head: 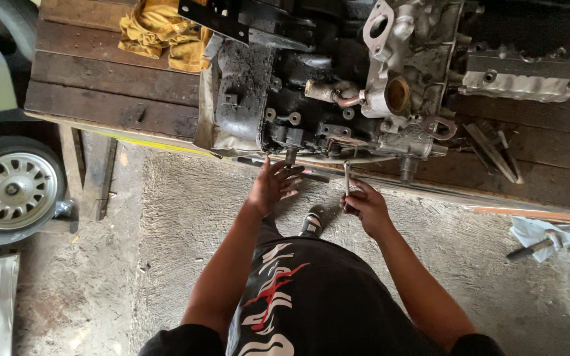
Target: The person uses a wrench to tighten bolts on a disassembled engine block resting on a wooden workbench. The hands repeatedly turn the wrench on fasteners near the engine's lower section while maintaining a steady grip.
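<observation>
Rough grey concrete floor (186, 217) fills the lower half of the frame, and across the top runs a dark wooden plank bench (107, 79) with a pale yellow edge strip along its front. I see no packages or signs on it; the only marked thing is the black garment with red and white flame print (285, 296) at bottom centre.

On the bench, centre top, sits a greasy black and silver engine block (338, 86), its aluminium housing to the right with a round brass-coloured opening. At upper left lies a crumpled mustard-yellow cloth (159, 29). At upper right rests a long silver ribbed metal cover (529, 79), and below it a few dark flat metal tools (493, 148) lie on the planks.

My left hand (273, 186) is at the front edge of the block, fingers spread and loose, clasping nothing, fingertips just under a bolt boss. My right hand (364, 204) is clenched around a slim silver metal wrench (347, 179), which stands nearly upright with its tip at the lower edge of the block.

At far left, a car wheel with a silver multi-spoke rim (11, 191) stands on the floor. At far right, a white rag (536, 234) lies below the bench edge with a tool on it.
</observation>
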